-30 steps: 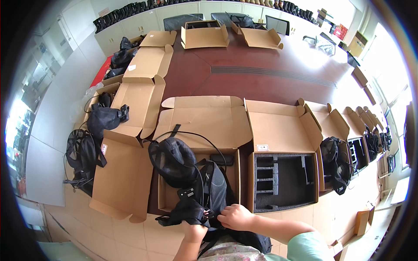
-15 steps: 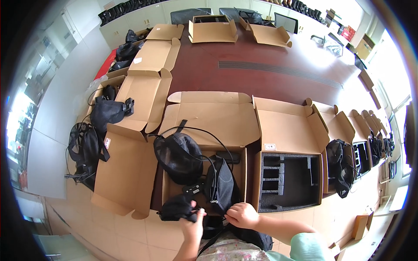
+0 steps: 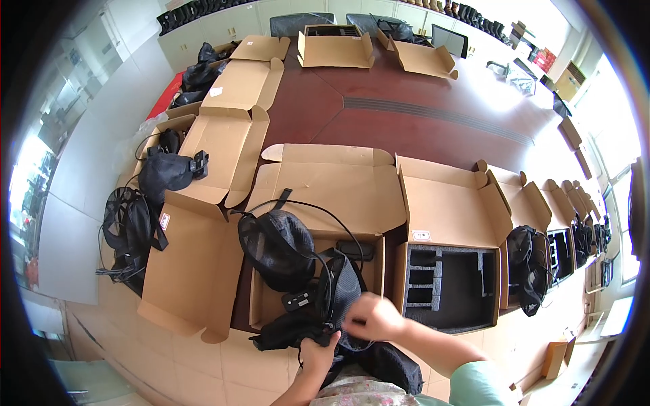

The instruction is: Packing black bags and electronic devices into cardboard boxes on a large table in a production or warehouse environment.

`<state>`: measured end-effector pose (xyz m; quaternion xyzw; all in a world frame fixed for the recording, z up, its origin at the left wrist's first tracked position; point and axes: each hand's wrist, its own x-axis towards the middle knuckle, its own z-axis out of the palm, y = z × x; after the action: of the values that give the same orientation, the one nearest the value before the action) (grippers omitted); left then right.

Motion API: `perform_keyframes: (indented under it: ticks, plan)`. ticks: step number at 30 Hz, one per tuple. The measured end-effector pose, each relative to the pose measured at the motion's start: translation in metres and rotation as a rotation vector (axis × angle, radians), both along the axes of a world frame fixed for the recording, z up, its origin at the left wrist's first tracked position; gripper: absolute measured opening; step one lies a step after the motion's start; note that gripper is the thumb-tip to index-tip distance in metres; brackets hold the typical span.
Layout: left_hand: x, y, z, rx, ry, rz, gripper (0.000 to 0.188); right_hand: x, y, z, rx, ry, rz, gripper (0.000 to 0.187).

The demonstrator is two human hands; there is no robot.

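Observation:
In front of me an open cardboard box (image 3: 255,298) holds a rounded black mesh bag (image 3: 281,254) with a cable looped over it. Beside that bag, a dark grey textured fabric piece (image 3: 347,284) with black straps leans over the box's near edge. My left hand (image 3: 317,352) is closed on a black fabric pouch (image 3: 288,331) at this edge. My right hand (image 3: 372,318) has its fingers curled together against the textured piece; what they pinch, if anything, is hidden. A small black device (image 3: 298,300) with a label lies between the bags. More black fabric (image 3: 386,365) hangs against my body.
To the right stands an open box (image 3: 450,325) with grey foam dividers. Further open boxes with black bags (image 3: 528,264) line the right edge. On the left are a black cap (image 3: 166,172), tangled black straps (image 3: 128,230) and a cardboard lid (image 3: 193,271). A dark red table (image 3: 311,101) spreads beyond.
My left hand has moved right and slightly down, drawing the pouch against the textured piece. My right hand has lifted slightly from that piece's lower edge, its fingers shifting up.

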<state>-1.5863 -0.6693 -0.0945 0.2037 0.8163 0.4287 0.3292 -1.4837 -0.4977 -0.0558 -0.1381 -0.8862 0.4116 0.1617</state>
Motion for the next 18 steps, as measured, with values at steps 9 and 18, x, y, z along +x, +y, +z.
perform_keyframes:
  ticks: [9,18]
  plan:
    - [0.004,0.008,0.009,0.114,-0.012,-0.027,0.025,-0.058,0.049,-0.004,0.125,-0.274,0.063,0.039]
    - [0.008,0.012,-0.006,0.223,0.095,-0.001,0.021,-0.056,0.06,-0.059,0.146,-0.193,-0.101,0.04]
